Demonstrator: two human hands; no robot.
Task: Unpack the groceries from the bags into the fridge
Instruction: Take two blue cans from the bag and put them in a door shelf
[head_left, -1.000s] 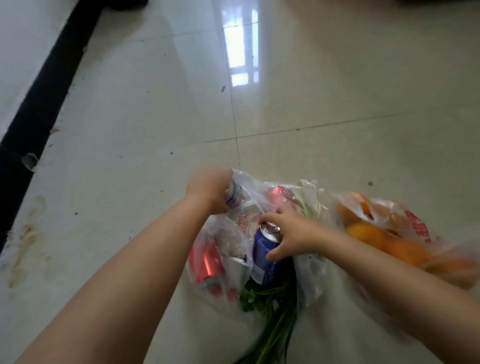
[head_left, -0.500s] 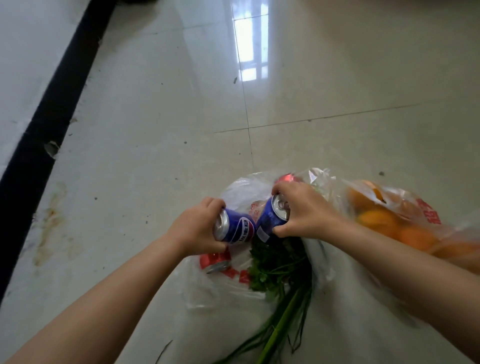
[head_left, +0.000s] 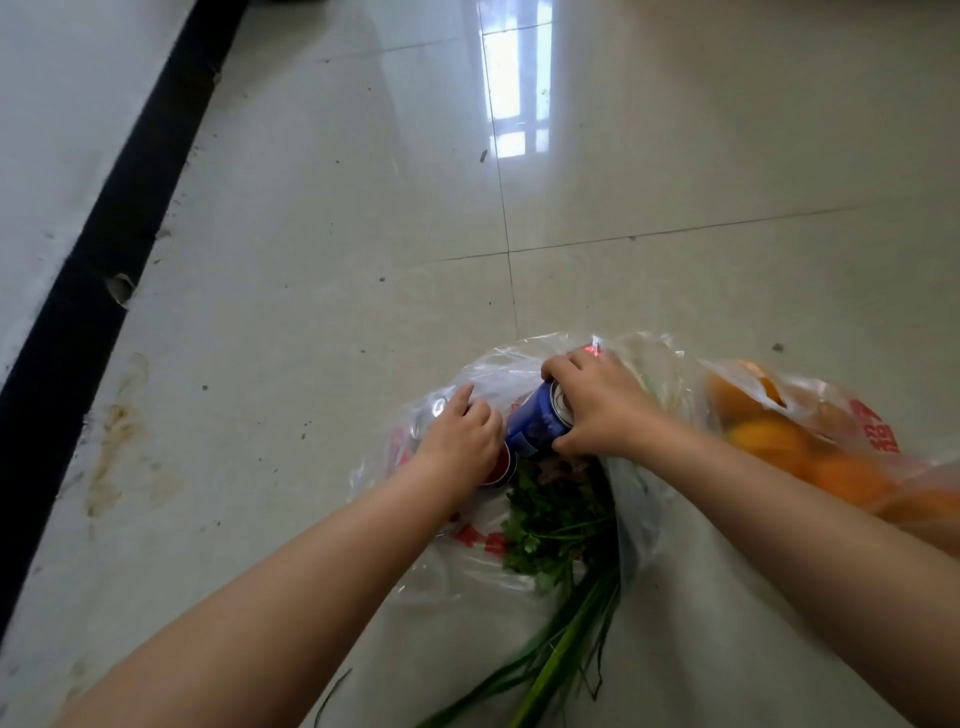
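A clear plastic bag (head_left: 519, 358) lies open on the tiled floor with drink cans and greens in it. My right hand (head_left: 597, 410) grips a blue can (head_left: 535, 423) by its top end, tilted over the bag. My left hand (head_left: 460, 441) is curled over a second blue, red and white can (head_left: 500, 470), which it mostly hides. A silver can top (head_left: 422, 427) shows through the plastic just left of my left fingers. A bunch of leafy greens (head_left: 550, 519) lies under both hands, its long stems (head_left: 566, 649) sticking out towards me.
At the right lies a second plastic bag with red print (head_left: 878, 431), full of oranges (head_left: 769, 441). A black skirting strip (head_left: 104, 249) and a white wall run along the left. Glossy floor tiles (head_left: 337, 234) stretch ahead. The fridge is out of view.
My left hand has turned its can down into the bag, so the can is now mostly hidden beneath the hand. My right hand keeps its grip on the other blue can.
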